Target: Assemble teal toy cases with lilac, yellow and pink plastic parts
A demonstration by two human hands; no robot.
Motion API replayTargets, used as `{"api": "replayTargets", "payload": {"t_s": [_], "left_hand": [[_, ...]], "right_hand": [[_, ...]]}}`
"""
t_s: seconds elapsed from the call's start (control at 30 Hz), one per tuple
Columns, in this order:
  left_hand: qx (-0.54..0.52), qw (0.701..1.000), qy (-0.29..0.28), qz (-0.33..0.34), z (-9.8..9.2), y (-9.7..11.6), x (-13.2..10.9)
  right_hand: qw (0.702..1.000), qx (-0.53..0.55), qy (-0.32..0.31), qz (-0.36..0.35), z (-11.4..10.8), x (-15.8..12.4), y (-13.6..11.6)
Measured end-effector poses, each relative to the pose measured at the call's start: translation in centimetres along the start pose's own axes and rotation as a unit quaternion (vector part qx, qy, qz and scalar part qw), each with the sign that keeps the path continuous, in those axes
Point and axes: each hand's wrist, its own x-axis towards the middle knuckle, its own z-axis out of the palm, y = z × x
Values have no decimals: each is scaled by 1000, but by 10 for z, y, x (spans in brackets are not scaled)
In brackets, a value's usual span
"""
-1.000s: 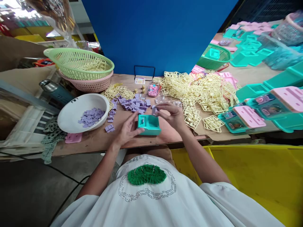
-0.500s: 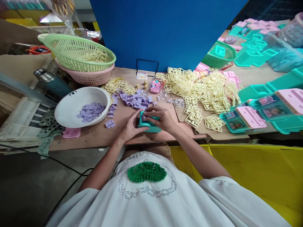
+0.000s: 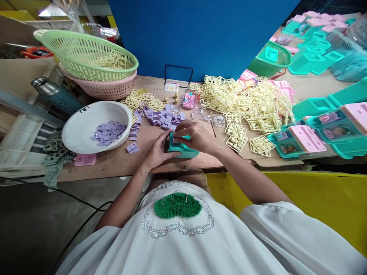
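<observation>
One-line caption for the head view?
Both hands grip a teal toy housing beside purple pieces on the table.

teal plastic box (image 3: 183, 147), open-topped, held at table edge

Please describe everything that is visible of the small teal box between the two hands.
The teal box is a small boxy piece that looks like glossy moulded plastic. It sits low on the brown table near its front edge. The left hand grips its left side, and the right hand covers its top, fingers pressing down. Only its front and right part show; the top is mostly hidden.
</observation>
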Motion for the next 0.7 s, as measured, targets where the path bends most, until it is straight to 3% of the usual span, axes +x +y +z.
{"api": "replayTargets", "payload": {"t_s": [0.2, 0.5, 0.7], "left_hand": [[-10, 1000, -3, -1, -2, -3, 0], [-43, 999, -11, -18, 1, -2, -2], [-95, 994, -22, -58, 1, 16, -2]], "right_hand": [[1000, -5, 4, -1, 9, 2, 4], [986, 36, 161, 19, 32, -16, -3], [977, 71, 200, 30, 43, -15, -7]]}}
